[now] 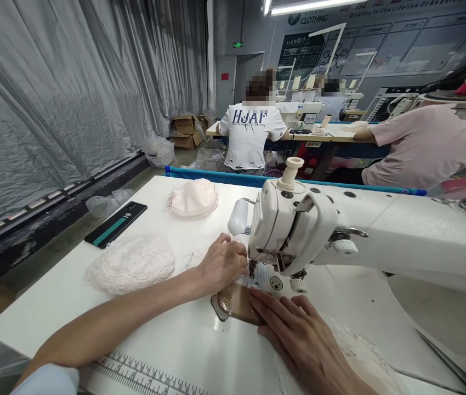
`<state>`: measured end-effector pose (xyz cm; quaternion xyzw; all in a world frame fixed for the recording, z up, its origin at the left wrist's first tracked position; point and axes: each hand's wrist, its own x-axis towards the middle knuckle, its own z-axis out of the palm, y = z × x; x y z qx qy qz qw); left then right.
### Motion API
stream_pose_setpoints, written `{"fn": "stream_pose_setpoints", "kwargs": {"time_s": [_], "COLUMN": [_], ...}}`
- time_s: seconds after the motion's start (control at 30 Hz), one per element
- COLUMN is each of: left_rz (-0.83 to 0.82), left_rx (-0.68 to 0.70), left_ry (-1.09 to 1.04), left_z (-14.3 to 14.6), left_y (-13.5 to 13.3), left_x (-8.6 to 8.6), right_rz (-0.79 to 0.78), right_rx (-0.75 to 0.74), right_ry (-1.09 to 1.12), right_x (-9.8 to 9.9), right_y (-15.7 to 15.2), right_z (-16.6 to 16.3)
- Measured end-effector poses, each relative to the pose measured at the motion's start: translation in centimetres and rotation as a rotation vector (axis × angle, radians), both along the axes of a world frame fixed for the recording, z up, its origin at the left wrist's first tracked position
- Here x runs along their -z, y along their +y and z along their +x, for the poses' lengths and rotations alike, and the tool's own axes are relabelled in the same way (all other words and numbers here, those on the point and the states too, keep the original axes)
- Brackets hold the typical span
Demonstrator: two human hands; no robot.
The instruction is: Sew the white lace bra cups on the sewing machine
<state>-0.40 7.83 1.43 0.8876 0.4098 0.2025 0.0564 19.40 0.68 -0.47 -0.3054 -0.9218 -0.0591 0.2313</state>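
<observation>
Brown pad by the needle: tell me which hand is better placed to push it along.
Right, probably: the right hand rests flat on the brown pad, while the left hand is bunched at the needle, off the pad.

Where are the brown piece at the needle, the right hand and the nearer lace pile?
brown piece (235,304): head view, on its bare left part, beside the fingertips.
right hand (299,334): head view, on the back of the hand.
nearer lace pile (132,264): head view, on the middle of the heap.
</observation>
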Motion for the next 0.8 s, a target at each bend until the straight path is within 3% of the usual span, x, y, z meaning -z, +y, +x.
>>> {"fn": "stream_pose_setpoints", "kwargs": {"time_s": [0.17, 0.3, 0.43, 0.57, 0.67, 0.8], "left_rz": [-0.143, -0.26, -0.381, -0.882, -1.064, -1.025], "left_rx": [-0.072, -0.176, -0.201, -0.2, -0.182, -0.112], "left_ry": [0.056, 0.061, 0.036, -0.378, -0.534, -0.577], "left_z": [0.8, 0.3, -1.6, -3.4, -4.4, -5.0], "left_y": [3.2, 2.4, -2.5, -8.5, -12.6, -17.2], "left_x": [-0.1, -1.2, -3.9, -6.2, -6.4, -5.3], "right_rz": [-0.01, -0.118, -0.402, -0.85, -1.17, -1.551], "right_rx": [-0.025, -0.004, 0.041, -0.028, -0.053, -0.117], "right_ry": [0.034, 0.109, 0.225, 0.407, 0.53, 0.552], "right_x": [-0.2, -1.0, -2.6, -4.5, -5.3, -5.4], "right_y": [0.7, 0.9, -0.5, -3.0, -5.0, -8.0], "right_z": [-0.1, 0.5, 0.3, -1.8, -3.5, -4.3]}}
